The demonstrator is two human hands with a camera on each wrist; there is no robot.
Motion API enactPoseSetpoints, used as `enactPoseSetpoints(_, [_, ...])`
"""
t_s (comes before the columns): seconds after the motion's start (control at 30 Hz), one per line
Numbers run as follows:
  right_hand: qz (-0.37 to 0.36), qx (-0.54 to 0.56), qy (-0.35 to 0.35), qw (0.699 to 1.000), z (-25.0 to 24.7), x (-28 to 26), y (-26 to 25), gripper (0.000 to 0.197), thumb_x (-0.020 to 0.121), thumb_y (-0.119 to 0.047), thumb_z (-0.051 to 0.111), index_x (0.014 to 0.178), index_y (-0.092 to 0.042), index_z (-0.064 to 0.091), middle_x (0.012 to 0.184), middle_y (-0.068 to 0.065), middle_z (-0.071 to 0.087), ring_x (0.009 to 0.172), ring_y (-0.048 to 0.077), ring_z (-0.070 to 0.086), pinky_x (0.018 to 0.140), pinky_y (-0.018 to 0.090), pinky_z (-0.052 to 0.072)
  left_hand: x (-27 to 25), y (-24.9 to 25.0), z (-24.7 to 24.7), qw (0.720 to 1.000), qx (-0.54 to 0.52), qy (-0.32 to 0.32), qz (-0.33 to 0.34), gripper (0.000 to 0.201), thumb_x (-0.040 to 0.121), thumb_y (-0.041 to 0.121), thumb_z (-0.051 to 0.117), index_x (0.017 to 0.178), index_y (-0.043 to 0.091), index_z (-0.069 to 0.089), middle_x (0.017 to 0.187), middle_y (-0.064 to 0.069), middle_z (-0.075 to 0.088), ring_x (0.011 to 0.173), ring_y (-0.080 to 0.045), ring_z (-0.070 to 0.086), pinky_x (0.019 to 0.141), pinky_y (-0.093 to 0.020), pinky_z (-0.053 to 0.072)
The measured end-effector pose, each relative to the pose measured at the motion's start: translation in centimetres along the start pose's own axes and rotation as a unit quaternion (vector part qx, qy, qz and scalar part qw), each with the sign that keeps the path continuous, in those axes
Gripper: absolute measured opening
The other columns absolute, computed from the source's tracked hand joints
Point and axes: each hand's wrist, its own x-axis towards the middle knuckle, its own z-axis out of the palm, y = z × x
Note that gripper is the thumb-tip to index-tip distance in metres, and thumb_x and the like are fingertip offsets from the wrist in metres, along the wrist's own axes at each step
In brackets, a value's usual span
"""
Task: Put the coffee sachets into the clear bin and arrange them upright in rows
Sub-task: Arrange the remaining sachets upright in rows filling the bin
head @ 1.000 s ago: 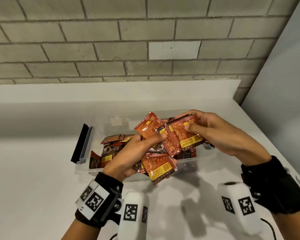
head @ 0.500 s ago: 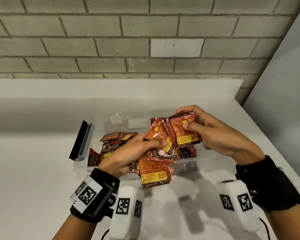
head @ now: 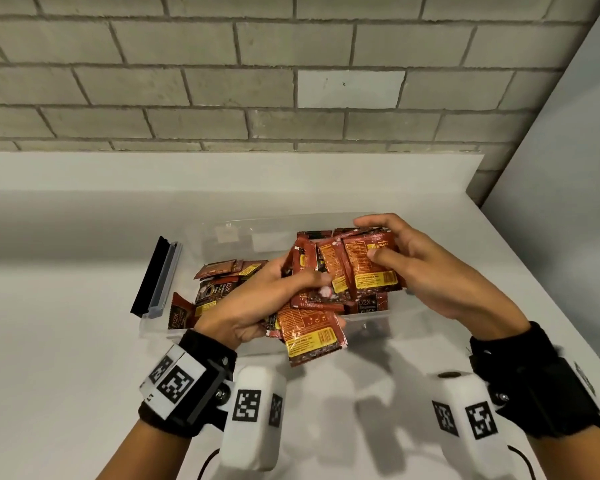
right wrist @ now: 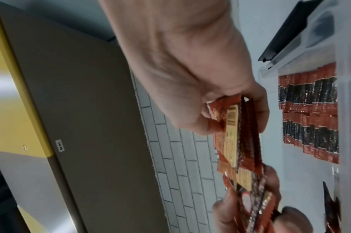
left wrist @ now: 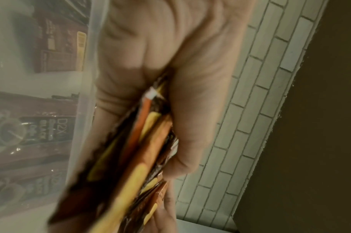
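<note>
A clear bin stands on the white counter, with several red-and-black coffee sachets lying loose in its left part. Above the bin's near wall my left hand grips a fanned stack of sachets, seen edge-on in the left wrist view. My right hand pinches a few upright sachets just right of that stack, thumb on their front; the right wrist view shows the pinch. The two bundles touch or overlap. A row of sachets shows through the bin wall.
A black and grey lid strip lies against the bin's left end. A brick wall runs behind the counter and a grey panel closes the right side. Bare white counter spreads to the left and front.
Both hands have brought their sachets closer together; the loose sachet in my left fingers now stands against the right hand's bundle. The bin has not moved.
</note>
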Motion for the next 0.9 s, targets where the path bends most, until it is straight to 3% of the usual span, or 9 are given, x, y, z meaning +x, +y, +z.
enactPoseSetpoints(0.07, [0.002,0.006,0.002,1.0,-0.1,0.0,0.4,0.035,0.1,-0.006,0.039,0.127,-0.025,0.05,0.111,0.004,0.061,0.092,0.012,0.064,0.067,0.019,0.053,0.1,-0.1,-0.1,1.0,-0.027,0.014,-0.001,0.033,0.084,0.01,0.064,0.115,0.017,0.054,0.092,-0.006,0.076,0.081,-0.025,0.072,0.075,-0.036,0.06])
enactPoseSetpoints(0.17, [0.005,0.004,0.001,1.0,0.1,0.0,0.8,0.035,0.101,-0.008,0.036,0.127,-0.025,0.053,0.118,0.004,0.06,0.099,0.015,0.063,0.073,0.024,0.056,0.1,-0.2,0.3,0.998,-0.052,0.018,0.011,0.033,0.084,0.003,0.063,0.114,0.014,0.056,0.092,-0.008,0.076,0.076,-0.024,0.073,0.066,-0.032,0.061])
enactPoseSetpoints(0.27, [0.0,0.002,0.005,1.0,0.4,0.1,0.8,0.034,0.101,-0.007,0.036,0.126,-0.022,0.053,0.114,0.002,0.061,0.093,0.009,0.064,0.069,0.019,0.054,0.1,-0.2,0.9,0.997,-0.069,0.007,0.032,0.041,0.08,0.004,0.066,0.12,0.009,0.056,0.101,-0.014,0.074,0.076,-0.029,0.073,0.064,-0.033,0.06])
enactPoseSetpoints(0.37, [0.004,0.019,0.007,1.0,0.3,0.2,0.6,0.032,0.101,-0.007,0.037,0.124,-0.021,0.054,0.113,0.005,0.062,0.091,0.01,0.064,0.069,0.021,0.054,0.2,-0.1,1.2,0.996,-0.077,0.0,0.042,0.048,0.073,0.008,0.068,0.119,0.007,0.056,0.096,-0.014,0.074,0.069,-0.029,0.073,0.059,-0.032,0.059])
enactPoseSetpoints(0.47, [0.008,0.054,-0.018,0.998,0.3,0.1,0.7,0.036,0.1,-0.007,0.039,0.13,-0.024,0.049,0.115,0.008,0.06,0.098,0.017,0.063,0.079,0.029,0.056,0.1,-0.4,1.1,0.996,-0.068,0.01,0.049,0.05,0.07,0.011,0.071,0.118,0.008,0.058,0.098,-0.014,0.074,0.073,-0.029,0.073,0.064,-0.035,0.061])
enactPoseSetpoints(0.6, [0.005,0.051,-0.033,0.998,0.6,0.1,0.4,0.039,0.1,-0.005,0.037,0.131,-0.027,0.049,0.118,0.009,0.059,0.098,0.02,0.063,0.082,0.033,0.057,0.2,-0.6,0.9,0.997,-0.051,0.028,0.056,0.042,0.075,0.022,0.07,0.114,0.011,0.061,0.098,-0.014,0.074,0.079,-0.03,0.073,0.072,-0.037,0.061])
enactPoseSetpoints(0.77, [0.013,0.024,-0.02,0.999,1.3,0.5,0.7,0.033,0.101,-0.009,0.038,0.125,-0.025,0.052,0.118,0.009,0.057,0.1,0.02,0.062,0.082,0.032,0.055,0.8,-0.9,0.8,0.995,-0.057,0.06,0.055,0.025,0.093,0.026,0.057,0.115,0.015,0.058,0.089,-0.009,0.075,0.078,-0.023,0.073,0.067,-0.033,0.06])
enactPoseSetpoints(0.9, [0.033,0.058,-0.015,0.998,1.4,0.5,1.1,0.027,0.099,-0.01,0.042,0.121,-0.025,0.049,0.107,0.007,0.06,0.094,0.018,0.064,0.075,0.03,0.057,0.8,-0.9,0.8,0.992,-0.055,0.075,0.081,0.031,0.09,0.028,0.06,0.12,0.024,0.055,0.099,-0.008,0.075,0.087,-0.025,0.073,0.071,-0.035,0.06])
